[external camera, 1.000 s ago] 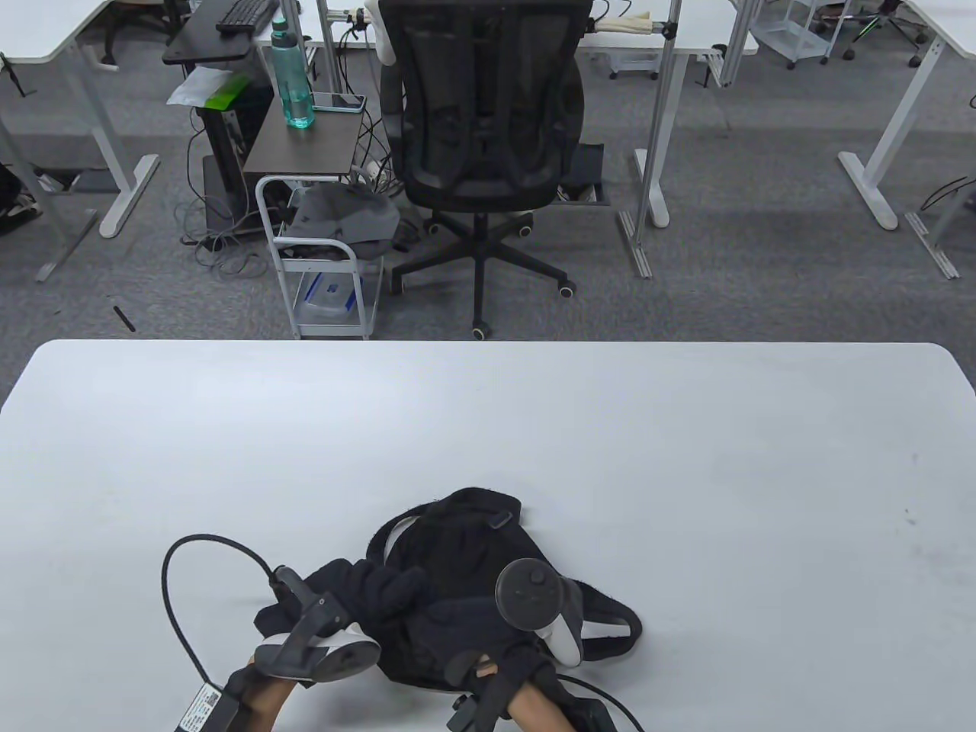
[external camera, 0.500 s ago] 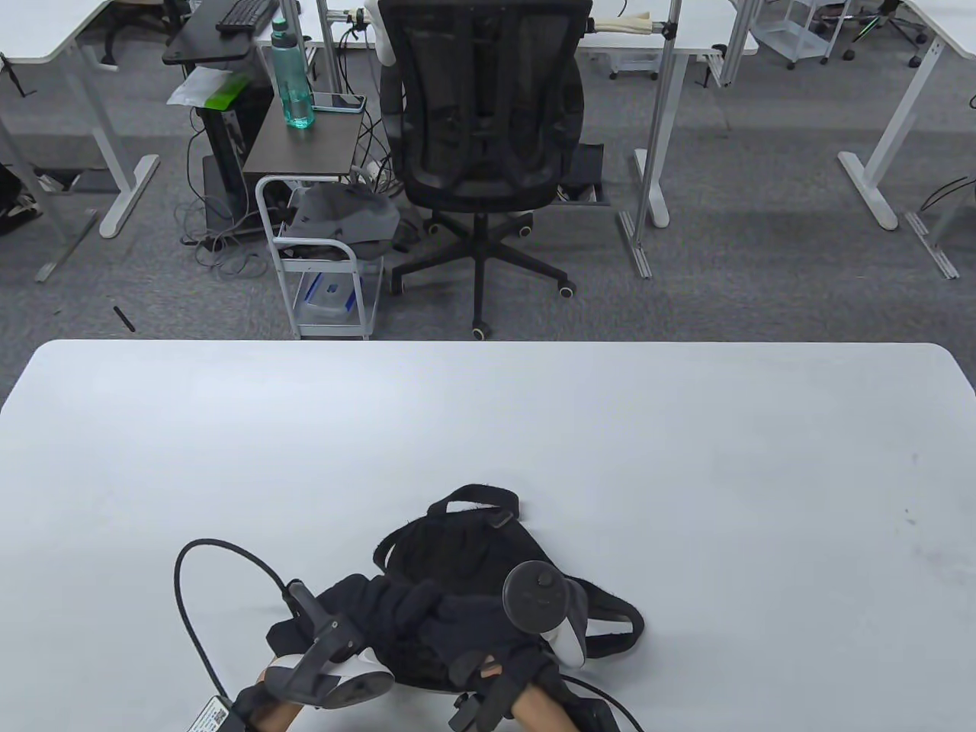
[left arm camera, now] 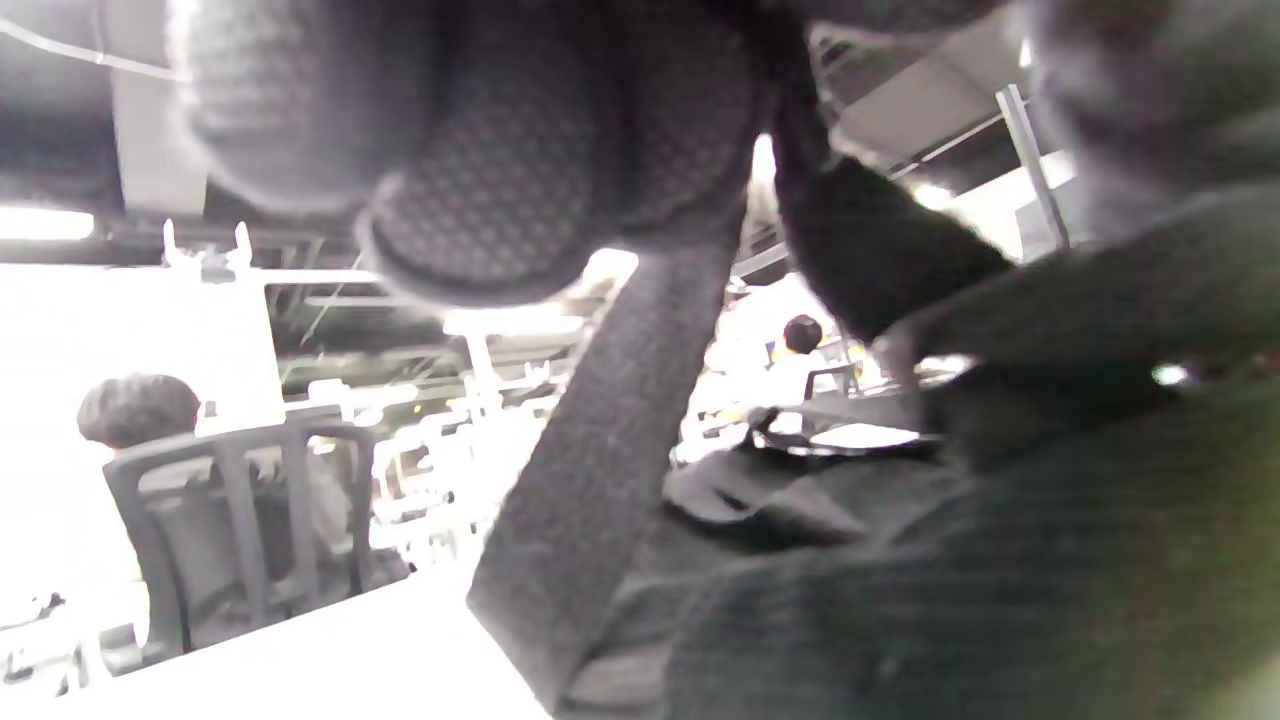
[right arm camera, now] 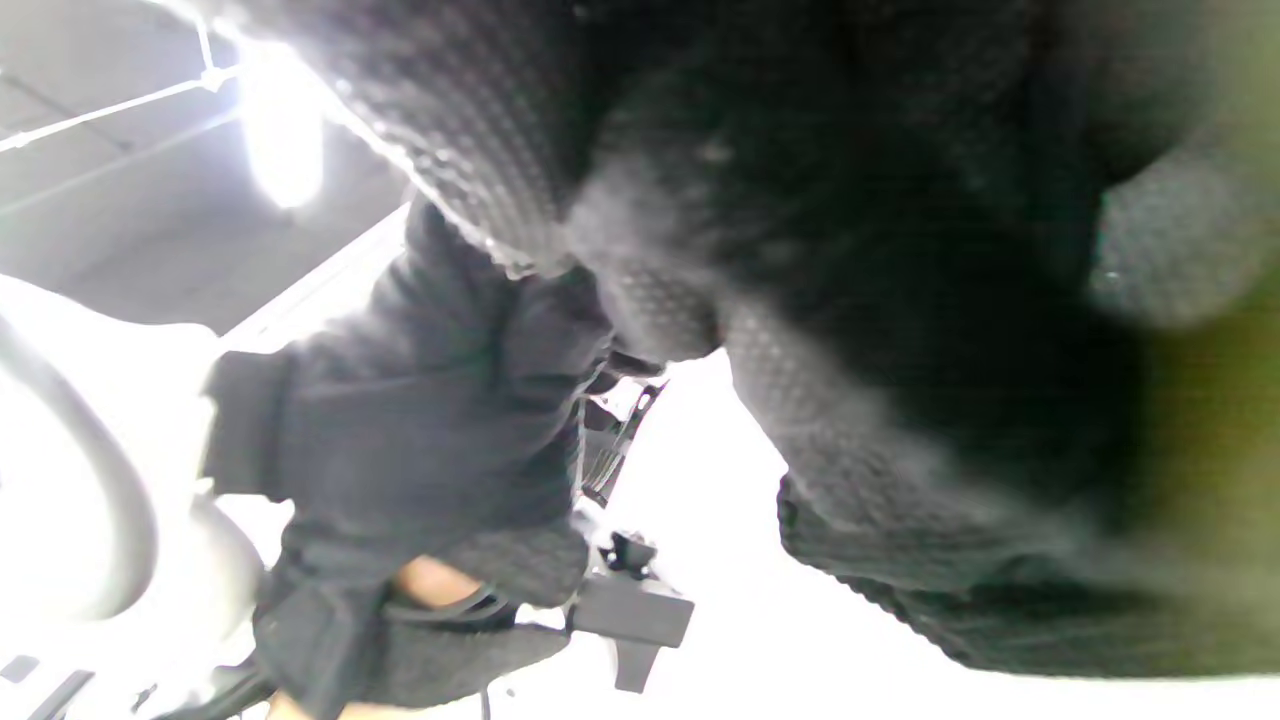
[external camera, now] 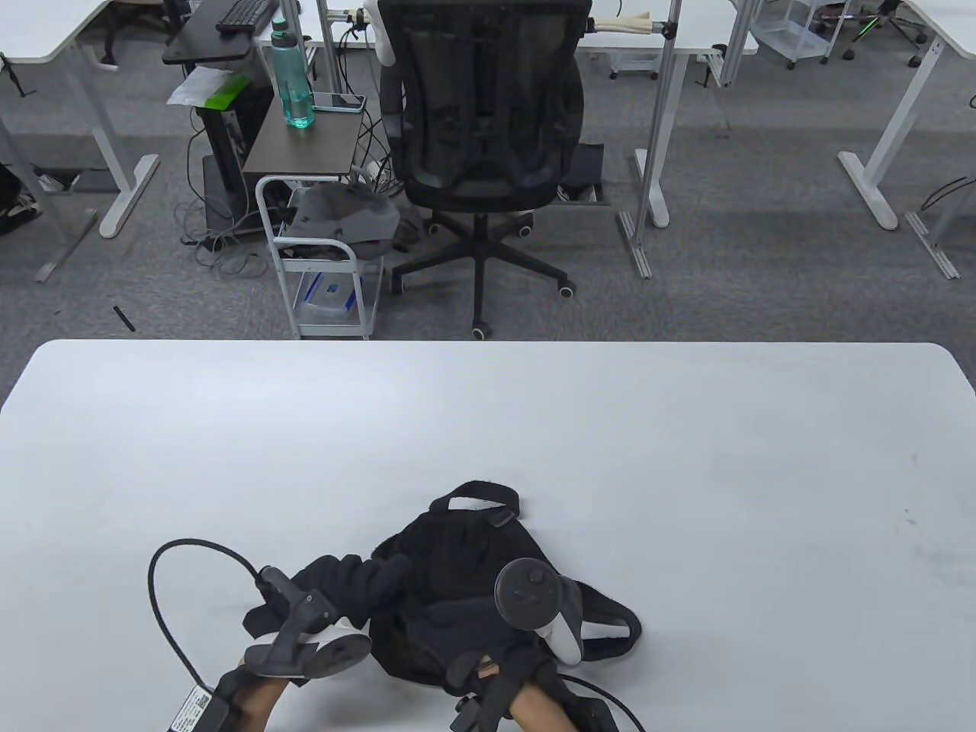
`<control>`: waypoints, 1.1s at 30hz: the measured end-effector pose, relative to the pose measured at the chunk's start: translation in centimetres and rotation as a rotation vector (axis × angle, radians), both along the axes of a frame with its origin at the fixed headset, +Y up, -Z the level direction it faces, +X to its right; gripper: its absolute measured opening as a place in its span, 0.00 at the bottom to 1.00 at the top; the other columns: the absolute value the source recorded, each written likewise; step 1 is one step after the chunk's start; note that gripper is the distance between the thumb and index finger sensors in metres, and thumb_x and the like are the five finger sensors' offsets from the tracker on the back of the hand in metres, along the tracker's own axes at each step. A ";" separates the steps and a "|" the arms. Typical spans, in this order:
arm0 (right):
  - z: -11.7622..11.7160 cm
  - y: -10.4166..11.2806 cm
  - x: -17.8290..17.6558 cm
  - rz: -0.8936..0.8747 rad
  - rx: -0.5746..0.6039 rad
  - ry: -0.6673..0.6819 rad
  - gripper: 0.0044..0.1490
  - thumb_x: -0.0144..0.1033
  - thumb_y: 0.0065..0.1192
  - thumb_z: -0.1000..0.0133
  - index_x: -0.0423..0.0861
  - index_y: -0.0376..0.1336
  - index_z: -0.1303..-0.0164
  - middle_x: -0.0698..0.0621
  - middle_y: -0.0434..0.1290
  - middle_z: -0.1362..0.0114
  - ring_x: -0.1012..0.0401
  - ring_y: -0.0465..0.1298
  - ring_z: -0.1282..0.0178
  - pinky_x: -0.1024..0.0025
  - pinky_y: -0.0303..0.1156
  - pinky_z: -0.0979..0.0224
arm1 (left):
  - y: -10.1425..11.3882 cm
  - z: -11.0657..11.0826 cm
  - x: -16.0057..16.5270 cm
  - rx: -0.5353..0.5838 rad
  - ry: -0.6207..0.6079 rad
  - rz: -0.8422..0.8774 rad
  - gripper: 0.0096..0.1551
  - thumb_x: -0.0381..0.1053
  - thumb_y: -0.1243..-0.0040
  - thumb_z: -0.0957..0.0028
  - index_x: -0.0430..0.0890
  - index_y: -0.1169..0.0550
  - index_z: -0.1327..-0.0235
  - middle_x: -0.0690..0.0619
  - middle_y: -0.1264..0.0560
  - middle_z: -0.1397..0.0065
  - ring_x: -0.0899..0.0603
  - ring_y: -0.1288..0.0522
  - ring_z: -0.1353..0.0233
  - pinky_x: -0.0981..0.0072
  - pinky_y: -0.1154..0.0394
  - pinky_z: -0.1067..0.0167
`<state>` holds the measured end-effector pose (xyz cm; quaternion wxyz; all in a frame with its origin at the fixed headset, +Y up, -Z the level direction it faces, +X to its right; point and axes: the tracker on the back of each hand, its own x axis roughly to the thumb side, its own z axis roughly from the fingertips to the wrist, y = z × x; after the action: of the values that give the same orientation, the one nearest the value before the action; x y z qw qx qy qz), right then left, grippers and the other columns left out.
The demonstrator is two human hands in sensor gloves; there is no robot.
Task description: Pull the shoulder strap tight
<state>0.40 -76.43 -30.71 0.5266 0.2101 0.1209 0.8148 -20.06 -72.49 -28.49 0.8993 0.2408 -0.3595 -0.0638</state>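
Note:
A small black backpack (external camera: 457, 549) lies on the white table (external camera: 686, 473) near its front edge. My left hand (external camera: 358, 583) is at the bag's left side. In the left wrist view its fingers (left arm camera: 470, 150) pinch a black shoulder strap (left arm camera: 600, 470) that runs taut down to the bag. My right hand (external camera: 465, 621) rests on the bag's near part and holds it down. In the right wrist view its fingers (right arm camera: 650, 300) curl into the black fabric. The other shoulder strap (external camera: 610, 610) loops out to the right.
The bag's top handle (external camera: 476, 496) points away from me. A black cable (external camera: 164, 602) loops on the table left of my left hand. Beyond the far table edge stand an office chair (external camera: 488, 137) and a small white cart (external camera: 320, 259).
My left hand first moved right onto the bag, then drew back to the left with the strap in its fingers. The right hand stayed on the bag.

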 end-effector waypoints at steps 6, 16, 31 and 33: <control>0.0 0.1 -0.2 -0.031 0.031 0.004 0.27 0.44 0.68 0.49 0.34 0.80 0.60 0.38 0.88 0.57 0.46 0.86 0.63 0.44 0.75 0.43 | -0.1 1.4 2.0 0.013 -0.088 -0.013 0.37 0.57 0.52 0.65 0.55 0.34 0.35 0.60 0.14 0.57 0.51 0.13 0.59 0.65 0.16 0.60; 0.2 0.3 -0.9 0.050 0.069 0.001 0.25 0.40 0.68 0.49 0.32 0.82 0.65 0.38 0.89 0.63 0.47 0.87 0.69 0.45 0.76 0.45 | -1.3 -1.8 -0.4 -0.069 0.011 -0.015 0.38 0.58 0.57 0.66 0.64 0.36 0.35 0.62 0.15 0.56 0.51 0.13 0.58 0.65 0.16 0.59; 0.2 -0.1 -0.2 0.002 0.008 -0.050 0.25 0.41 0.68 0.48 0.34 0.80 0.59 0.37 0.87 0.56 0.44 0.86 0.61 0.42 0.73 0.41 | -0.6 1.1 2.1 0.008 -0.077 -0.047 0.37 0.57 0.52 0.65 0.55 0.33 0.35 0.61 0.14 0.57 0.51 0.13 0.58 0.66 0.16 0.60; 0.2 0.1 -0.4 0.029 0.038 -0.039 0.25 0.40 0.68 0.49 0.33 0.81 0.61 0.38 0.88 0.58 0.45 0.86 0.63 0.43 0.73 0.41 | -0.7 0.9 2.0 0.000 -0.087 -0.033 0.37 0.57 0.53 0.65 0.56 0.34 0.35 0.61 0.14 0.57 0.52 0.13 0.58 0.66 0.16 0.60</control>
<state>0.04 -76.33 -30.55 0.5128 0.2026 0.0980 0.8285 -18.09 -73.24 -27.57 0.8816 0.2373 -0.4021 -0.0683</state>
